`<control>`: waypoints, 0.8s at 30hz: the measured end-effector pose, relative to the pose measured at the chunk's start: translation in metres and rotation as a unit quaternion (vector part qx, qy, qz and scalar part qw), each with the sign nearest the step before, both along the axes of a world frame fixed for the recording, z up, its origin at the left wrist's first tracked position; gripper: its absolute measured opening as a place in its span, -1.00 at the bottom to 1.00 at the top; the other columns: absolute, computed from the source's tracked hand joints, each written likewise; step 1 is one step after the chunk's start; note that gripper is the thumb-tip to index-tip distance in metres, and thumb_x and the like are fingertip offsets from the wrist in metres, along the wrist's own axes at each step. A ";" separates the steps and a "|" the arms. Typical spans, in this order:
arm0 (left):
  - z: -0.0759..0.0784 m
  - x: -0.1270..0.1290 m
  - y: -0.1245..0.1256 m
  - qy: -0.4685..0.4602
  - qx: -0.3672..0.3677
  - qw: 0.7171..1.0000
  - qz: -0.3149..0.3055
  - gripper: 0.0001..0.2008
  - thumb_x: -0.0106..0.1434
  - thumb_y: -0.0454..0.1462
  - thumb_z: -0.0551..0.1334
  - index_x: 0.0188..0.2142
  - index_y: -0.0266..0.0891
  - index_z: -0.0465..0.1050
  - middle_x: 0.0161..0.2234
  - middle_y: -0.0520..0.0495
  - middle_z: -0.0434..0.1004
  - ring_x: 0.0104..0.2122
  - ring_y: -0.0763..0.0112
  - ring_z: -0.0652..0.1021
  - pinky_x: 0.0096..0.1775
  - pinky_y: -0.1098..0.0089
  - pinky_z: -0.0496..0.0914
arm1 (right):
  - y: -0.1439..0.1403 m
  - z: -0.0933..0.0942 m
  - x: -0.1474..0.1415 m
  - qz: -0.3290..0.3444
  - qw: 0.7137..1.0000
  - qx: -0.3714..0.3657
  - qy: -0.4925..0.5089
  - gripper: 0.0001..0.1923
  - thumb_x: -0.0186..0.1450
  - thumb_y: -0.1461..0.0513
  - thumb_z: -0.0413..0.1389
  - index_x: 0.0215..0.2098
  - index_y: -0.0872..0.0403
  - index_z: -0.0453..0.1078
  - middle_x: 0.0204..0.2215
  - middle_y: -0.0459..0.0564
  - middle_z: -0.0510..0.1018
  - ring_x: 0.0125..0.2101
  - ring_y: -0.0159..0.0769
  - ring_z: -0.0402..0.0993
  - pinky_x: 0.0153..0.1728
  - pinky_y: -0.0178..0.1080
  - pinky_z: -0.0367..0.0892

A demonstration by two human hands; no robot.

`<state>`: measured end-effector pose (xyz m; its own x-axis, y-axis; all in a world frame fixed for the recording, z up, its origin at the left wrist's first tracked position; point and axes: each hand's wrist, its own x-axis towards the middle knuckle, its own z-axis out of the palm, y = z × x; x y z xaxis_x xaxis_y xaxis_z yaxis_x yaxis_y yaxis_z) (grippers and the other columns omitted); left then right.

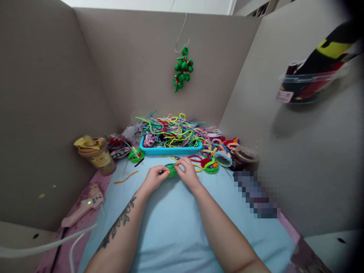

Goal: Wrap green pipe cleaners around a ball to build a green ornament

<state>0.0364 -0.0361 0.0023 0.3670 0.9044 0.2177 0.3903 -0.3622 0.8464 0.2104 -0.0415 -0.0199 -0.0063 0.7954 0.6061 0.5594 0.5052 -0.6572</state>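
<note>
Between my two hands is a small round green piece (171, 170), looking like coiled pipe cleaner with a dark blue edge at its left. My left hand (156, 176) pinches its left side with thumb and fingers. From the other side my right hand (186, 170) closes its fingertips on the top right of it. Just beyond my right hand lie red and yellow pipe cleaner loops (196, 166). A fuzzy green piece with a red top and an orange bit (211, 167) rests to the right, and another green fuzzy piece with eyes (136, 154) lies to the left.
A blue tray (170, 151) heaped with colourful pipe cleaners stands at the back. An orange pipe cleaner (126, 177) lies left. A pink glue gun (85, 208) with a lit green light sits at the left edge, near a cup (98, 157). Green crocheted pieces (183, 70) hang above.
</note>
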 end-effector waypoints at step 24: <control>0.005 -0.024 0.009 0.097 0.030 0.987 -0.121 -0.85 0.15 -0.29 0.14 -0.42 -0.28 0.47 -0.44 0.00 0.48 -0.41 0.45 0.45 -0.32 0.48 0.30 | -0.008 0.008 -0.004 0.119 0.978 -0.067 -0.158 -0.86 0.12 0.38 0.04 -0.38 0.05 0.37 -0.49 -0.10 0.45 -0.45 -0.37 0.34 -0.38 -0.36 0.21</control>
